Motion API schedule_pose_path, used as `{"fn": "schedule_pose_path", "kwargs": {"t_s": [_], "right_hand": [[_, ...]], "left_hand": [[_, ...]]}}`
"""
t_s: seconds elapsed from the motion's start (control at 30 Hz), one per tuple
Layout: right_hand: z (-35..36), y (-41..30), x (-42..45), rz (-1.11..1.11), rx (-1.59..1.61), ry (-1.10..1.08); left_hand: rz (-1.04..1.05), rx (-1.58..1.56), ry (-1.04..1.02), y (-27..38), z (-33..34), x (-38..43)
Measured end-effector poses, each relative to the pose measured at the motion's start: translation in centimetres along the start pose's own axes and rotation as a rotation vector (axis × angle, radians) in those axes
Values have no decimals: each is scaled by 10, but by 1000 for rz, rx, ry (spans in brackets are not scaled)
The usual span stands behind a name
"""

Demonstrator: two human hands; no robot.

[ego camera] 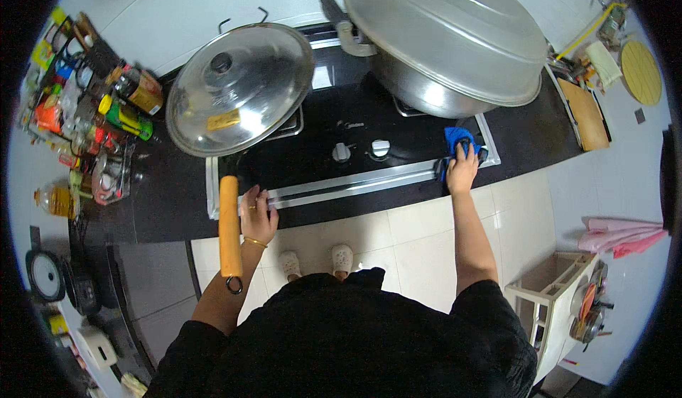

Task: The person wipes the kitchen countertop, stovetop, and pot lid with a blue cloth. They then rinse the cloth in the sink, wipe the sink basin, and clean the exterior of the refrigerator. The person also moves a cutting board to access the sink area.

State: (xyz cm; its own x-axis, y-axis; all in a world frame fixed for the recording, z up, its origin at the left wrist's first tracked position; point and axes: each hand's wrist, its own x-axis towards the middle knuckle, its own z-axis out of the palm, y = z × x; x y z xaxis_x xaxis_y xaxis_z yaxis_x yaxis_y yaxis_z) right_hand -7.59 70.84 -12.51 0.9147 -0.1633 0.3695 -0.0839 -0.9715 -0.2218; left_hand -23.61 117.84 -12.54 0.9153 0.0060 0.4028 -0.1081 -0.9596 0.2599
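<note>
My right hand (462, 173) presses a crumpled blue cloth (456, 134) onto the right front corner of a black glass gas cooktop (319, 126). Dark folds of the cloth show around the fingers. At the cooktop's left front, my left hand (258, 214) rests its fingers by the silver metal trim (351, 183), holding nothing. Just left of that hand, a wooden pan handle (229, 227) with a metal hanging ring juts out over the counter edge. A domed steel lid (250, 89) covers the pan at the left burner. Two control knobs (380, 148) sit between the burners.
A large lidded aluminium pot (447, 36) with a dark side handle stands on the right burner. Bottles and condiments (125, 116) crowd the left counter. A wooden cutting board (583, 113) leans at the right. Behind me on the right is a white shelf rack (554, 291).
</note>
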Motion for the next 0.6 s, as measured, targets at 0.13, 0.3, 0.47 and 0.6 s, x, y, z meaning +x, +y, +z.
{"fn": "schedule_pose_path", "kwargs": {"t_s": [0.13, 0.3, 0.47, 0.6], "right_hand": [[-4, -68, -61, -119, 80, -11], [-7, -163, -115, -218, 150, -85], [-9, -206, -120, -383, 145, -118], [0, -228, -93, -227, 53, -85]], "left_hand": [[3, -39, 53, -1, 1, 0], [-139, -433, -71, -5, -11, 1], [-66, -11, 58, -49, -19, -26], [-43, -163, -15, -90, -60, -50]]}}
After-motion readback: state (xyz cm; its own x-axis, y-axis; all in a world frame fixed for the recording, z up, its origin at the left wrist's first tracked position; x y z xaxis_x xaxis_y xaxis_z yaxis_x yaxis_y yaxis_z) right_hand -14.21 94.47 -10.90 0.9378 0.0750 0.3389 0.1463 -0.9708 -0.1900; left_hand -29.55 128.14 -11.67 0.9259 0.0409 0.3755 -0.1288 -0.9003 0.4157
